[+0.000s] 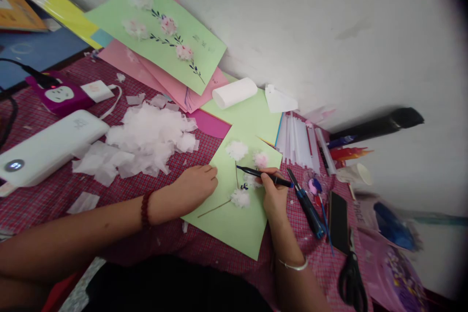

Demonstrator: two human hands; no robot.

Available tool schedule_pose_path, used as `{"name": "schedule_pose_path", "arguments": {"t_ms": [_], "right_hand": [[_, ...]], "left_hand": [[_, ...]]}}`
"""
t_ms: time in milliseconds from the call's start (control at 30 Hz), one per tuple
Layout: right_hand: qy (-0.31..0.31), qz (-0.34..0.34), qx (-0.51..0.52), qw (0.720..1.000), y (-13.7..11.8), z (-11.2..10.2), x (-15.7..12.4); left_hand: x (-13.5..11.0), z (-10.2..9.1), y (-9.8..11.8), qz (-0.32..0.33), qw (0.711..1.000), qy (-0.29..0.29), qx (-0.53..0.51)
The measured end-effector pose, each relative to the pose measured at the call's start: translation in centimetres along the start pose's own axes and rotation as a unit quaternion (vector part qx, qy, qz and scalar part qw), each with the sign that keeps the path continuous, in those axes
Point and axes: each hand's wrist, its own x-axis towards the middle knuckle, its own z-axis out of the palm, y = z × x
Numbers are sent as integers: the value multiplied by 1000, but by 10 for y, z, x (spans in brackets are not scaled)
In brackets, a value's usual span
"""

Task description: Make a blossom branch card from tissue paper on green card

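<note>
A light green sheet of paper [228, 234] lies at a slant in front of me. It bears several fluffy white and pale pink paper flowers [240, 198], thin brown stem lines and a few dark leaf marks. My right hand [275, 197] grips a black marker pen [268, 176], whose tip points left at the upper stem; I cannot tell whether it touches the paper. Resting on the sheet's left edge is my left hand [197, 185], palm down, fingers laid loosely on the paper with no object seen in them.
Left are a pile of white tissue squares [146, 136], a white power bank [54, 146] and a purple socket block [60, 92]. A finished flower picture [190, 34] leans at the back. Right lie a utility knife [309, 209], a phone [339, 222] and black scissors [352, 278].
</note>
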Motion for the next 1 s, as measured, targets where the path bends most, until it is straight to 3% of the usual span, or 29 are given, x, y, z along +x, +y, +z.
{"name": "schedule_pose_path", "arguments": {"t_ms": [1000], "right_hand": [[50,13,-31,998,-12,13,-1]], "left_hand": [[2,-10,1,-4,1000,-23,4]]}}
